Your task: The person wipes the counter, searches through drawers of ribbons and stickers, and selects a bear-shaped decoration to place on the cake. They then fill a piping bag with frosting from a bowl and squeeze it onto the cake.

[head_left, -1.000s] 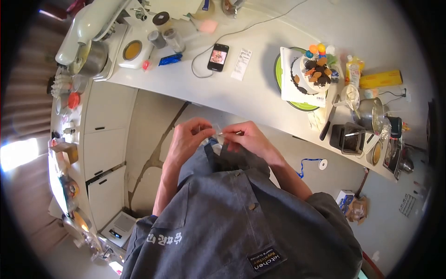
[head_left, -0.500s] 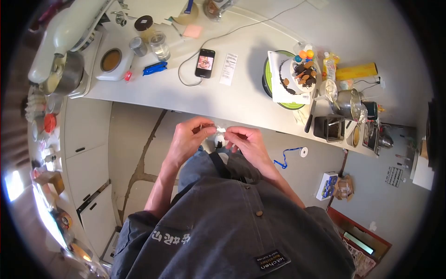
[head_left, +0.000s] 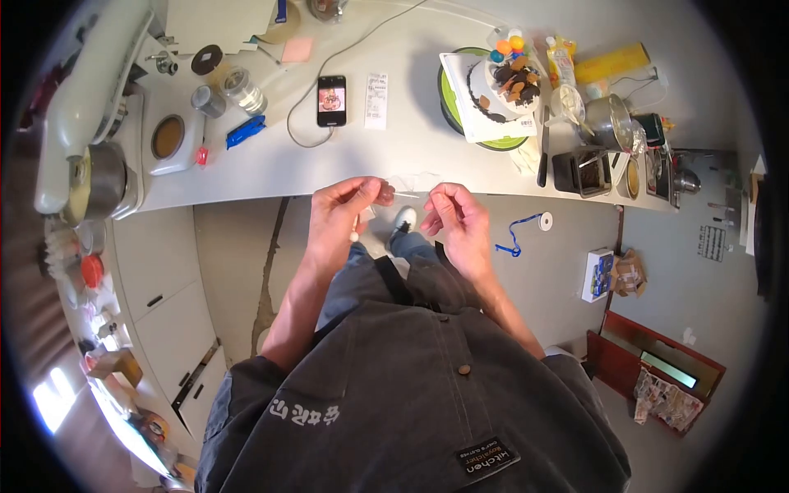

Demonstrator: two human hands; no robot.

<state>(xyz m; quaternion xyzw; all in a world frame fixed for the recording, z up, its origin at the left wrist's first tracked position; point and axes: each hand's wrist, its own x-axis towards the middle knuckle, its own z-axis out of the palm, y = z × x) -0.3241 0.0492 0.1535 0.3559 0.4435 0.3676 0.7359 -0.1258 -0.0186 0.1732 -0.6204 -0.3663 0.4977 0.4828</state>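
My left hand (head_left: 339,218) is closed in a pinch at the counter's front edge, holding a small clear, wrinkled piece that looks like plastic film. A small white rounded tip (head_left: 355,236) shows below its fingers. A thin white strip or stick (head_left: 407,195) reaches from the left fingertips towards my right hand (head_left: 460,226). That hand has thumb and index finger pressed together and the others curled; what it pinches is too small to make out. Faint clear film (head_left: 413,179) shows just beyond the hands, against the white counter (head_left: 279,168).
A decorated cake (head_left: 511,86) on a white board stands on a green-rimmed turntable (head_left: 450,99) at right. A phone (head_left: 332,100), receipt (head_left: 376,100), blue packet (head_left: 246,131) and jars (head_left: 244,90) lie further left. A stand mixer (head_left: 90,107) is far left; blue ribbon (head_left: 514,238) hangs on the right.
My hands have moved apart and up towards the counter edge. The white piece between them now appears as a thin strip with clear film. The whole view has shifted slightly.
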